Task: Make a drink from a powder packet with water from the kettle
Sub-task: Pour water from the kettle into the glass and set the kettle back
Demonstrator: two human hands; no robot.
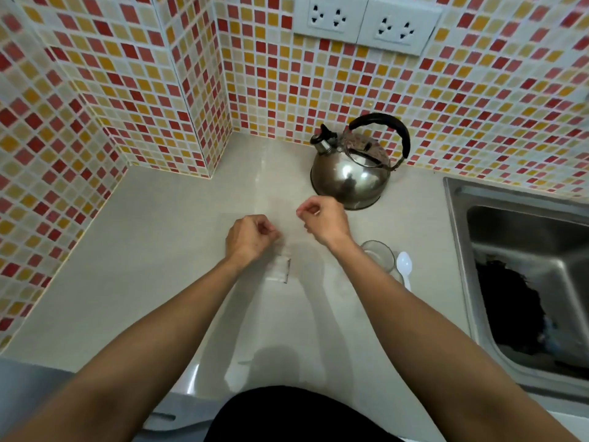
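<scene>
The left hand (248, 237) pinches a small clear plastic packet (282, 266); the right hand (322, 221) is curled closed, perhaps holding a torn strip.

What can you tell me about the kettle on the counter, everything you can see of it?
The kettle is a rounded, polished metal stovetop type that mirrors the room. A black arched handle stands upright over its top, and a short spout with a dark cap points left. It sits upright on the pale counter, in the corner by the tiled wall, left of the sink. Nothing grips it; the right hand hovers just in front of it.
</scene>
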